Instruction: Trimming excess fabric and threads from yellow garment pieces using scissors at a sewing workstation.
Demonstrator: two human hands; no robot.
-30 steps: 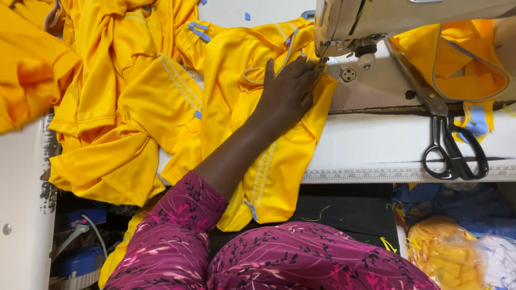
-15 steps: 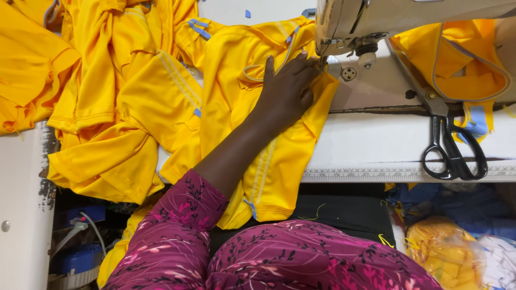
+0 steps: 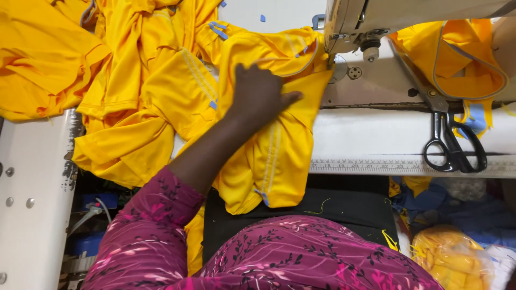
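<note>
No screens or signs.

Labels:
- Blue label pair (image 3: 217,30), short strips side by side, sewn near the top of the yellow pile.
- Blue tab (image 3: 213,105), small and rectangular, on a seam edge mid-pile.
- Blue hem tab (image 3: 263,197) at the lower edge of the yellow garment (image 3: 279,161), which hangs over the table front.
- Loose blue label pieces (image 3: 262,17), tiny squares lying on the white tabletop at the upper centre.
- Printed scale strip (image 3: 408,165), long and narrow, pale with dark marks, stuck along the table's front edge.

Packages:
- Clear plastic bag (image 3: 451,260), bottom right below the table, crinkled and stuffed with yellow fabric.
</note>
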